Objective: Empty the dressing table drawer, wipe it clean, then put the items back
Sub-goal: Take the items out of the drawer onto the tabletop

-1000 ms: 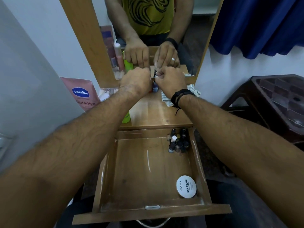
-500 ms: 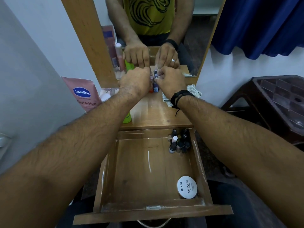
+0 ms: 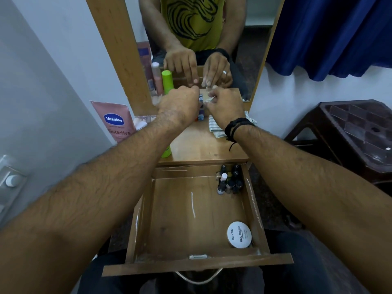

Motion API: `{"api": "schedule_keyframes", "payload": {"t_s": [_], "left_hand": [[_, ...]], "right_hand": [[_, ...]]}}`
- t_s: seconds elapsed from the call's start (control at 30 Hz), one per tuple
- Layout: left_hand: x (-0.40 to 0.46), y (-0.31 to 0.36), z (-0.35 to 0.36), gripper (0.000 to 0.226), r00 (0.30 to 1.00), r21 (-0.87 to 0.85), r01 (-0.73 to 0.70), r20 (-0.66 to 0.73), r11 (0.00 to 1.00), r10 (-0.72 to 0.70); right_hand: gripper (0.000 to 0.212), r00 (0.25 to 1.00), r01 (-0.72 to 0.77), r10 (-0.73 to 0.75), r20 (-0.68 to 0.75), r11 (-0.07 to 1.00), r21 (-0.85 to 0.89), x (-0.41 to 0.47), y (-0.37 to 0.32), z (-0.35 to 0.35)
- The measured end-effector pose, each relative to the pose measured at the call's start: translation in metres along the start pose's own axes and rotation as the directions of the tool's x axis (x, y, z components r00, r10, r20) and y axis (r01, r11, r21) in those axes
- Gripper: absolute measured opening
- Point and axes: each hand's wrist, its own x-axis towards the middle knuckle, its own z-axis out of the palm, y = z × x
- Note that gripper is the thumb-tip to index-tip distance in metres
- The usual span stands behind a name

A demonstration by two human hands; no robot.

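The wooden drawer (image 3: 197, 258) is pulled out over my lap. Several small nail polish bottles (image 3: 230, 181) stand in its back right corner, and a white round nail polish tin (image 3: 239, 234) lies at its front right. On the tabletop near the mirror, my left hand (image 3: 180, 105) and my right hand (image 3: 226, 107) close in from both sides on a cluster of small bottles (image 3: 200, 108). Both hands have curled fingers at the bottles; the fingertips are mostly hidden. A striped cloth (image 3: 214, 128) lies under my right wrist.
A pink Vaseline tube (image 3: 115, 122) leans on the left wall beside a green bottle (image 3: 166, 152) on the tabletop (image 3: 203, 145). The mirror (image 3: 201, 39) stands behind. A dark brown plastic stool (image 3: 350, 132) is to the right, below a blue curtain (image 3: 328, 35).
Both hands stay at the cluster of bottles by the mirror. They have parted slightly, so the bottles show between them. The drawer contents are unchanged.
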Motion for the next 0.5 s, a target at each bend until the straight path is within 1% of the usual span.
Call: {"api": "schedule_keyframes", "payload": {"t_s": [0.1, 0.2, 0.27, 0.37, 0.5], "left_hand": [[-0.014, 0.013, -0.006, 0.024, 0.999, 0.001, -0.038, -0.023, 0.999, 0.038], [-0.037, 0.029, -0.005, 0.021, 0.997, 0.000, -0.076, -0.016, 0.997, 0.076], [-0.057, 0.042, 0.000, 0.022, 0.995, 0.004, -0.096, 0.019, 0.995, 0.096], [-0.086, 0.056, 0.017, 0.019, 0.987, 0.021, -0.143, 0.078, 0.990, 0.141], [-0.113, 0.060, 0.049, 0.023, 0.965, -0.034, -0.160, 0.204, 0.987, 0.163]], "right_hand": [[0.030, 1.000, 0.020, -0.020, -0.023, 1.000, 0.005, -0.019, 0.003, -0.019], [0.023, 0.999, 0.032, -0.032, -0.024, 0.999, -0.015, -0.050, 0.012, -0.035], [0.023, 1.000, 0.013, -0.012, 0.006, 0.999, -0.040, -0.073, 0.024, -0.041], [0.025, 0.997, -0.024, 0.033, 0.064, 0.992, -0.125, -0.106, 0.047, -0.045], [0.023, 0.985, -0.036, 0.070, 0.160, 0.979, -0.202, -0.144, 0.078, -0.041]]}}
